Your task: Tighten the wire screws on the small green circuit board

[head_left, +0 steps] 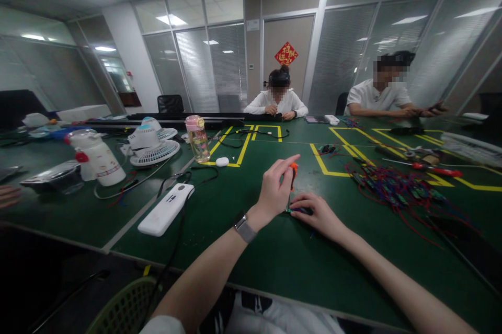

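Note:
My left hand (275, 188), with a watch on its wrist, is closed around an orange-and-black screwdriver (294, 169), held upright with the index finger stretched out above the handle. The thin shaft points down at a small green circuit board (288, 210) on the table. My right hand (316, 214) rests beside it, thumb and fingers pinching the board and its dark wires. Much of the board is hidden by the fingers. To the right lies a tangled pile of green boards with red and blue wires (396, 185).
On the green table (219, 250) are a white power bank (167, 209), a pink-lidded bottle (198, 138), a white bottle (102, 159), white fans (151, 146) and a red-handled screwdriver (439, 169). Two people (276, 99) sit opposite; another person's hand (8, 195) shows at left.

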The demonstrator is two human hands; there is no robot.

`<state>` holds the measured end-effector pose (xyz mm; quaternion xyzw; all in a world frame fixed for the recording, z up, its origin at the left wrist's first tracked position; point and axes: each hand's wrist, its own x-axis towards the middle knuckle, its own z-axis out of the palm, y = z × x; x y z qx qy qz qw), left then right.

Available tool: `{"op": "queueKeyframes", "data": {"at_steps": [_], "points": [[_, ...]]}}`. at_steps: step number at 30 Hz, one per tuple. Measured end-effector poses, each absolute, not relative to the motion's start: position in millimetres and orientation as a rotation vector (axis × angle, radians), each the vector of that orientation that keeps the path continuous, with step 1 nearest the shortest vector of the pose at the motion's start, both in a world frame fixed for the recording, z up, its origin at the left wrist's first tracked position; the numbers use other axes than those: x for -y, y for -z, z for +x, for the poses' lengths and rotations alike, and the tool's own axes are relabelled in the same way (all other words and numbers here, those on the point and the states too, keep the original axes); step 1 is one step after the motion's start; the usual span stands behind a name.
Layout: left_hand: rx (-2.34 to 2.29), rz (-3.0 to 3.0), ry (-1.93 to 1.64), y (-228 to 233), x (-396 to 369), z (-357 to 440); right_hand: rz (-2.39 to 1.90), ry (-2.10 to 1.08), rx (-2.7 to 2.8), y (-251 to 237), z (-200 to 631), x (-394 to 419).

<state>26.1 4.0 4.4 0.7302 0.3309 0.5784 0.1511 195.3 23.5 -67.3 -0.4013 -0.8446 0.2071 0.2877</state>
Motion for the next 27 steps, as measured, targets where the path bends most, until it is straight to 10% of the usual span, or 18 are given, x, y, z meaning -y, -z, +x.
{"op": "queueKeyframes", "data": {"at_steps": [27], "points": [[-0.950, 2.137, -1.696, -10.3, -4.1, 24.7, -1.074, -0.519, 2.263, 67.4, 194.3, -24.0]]}}
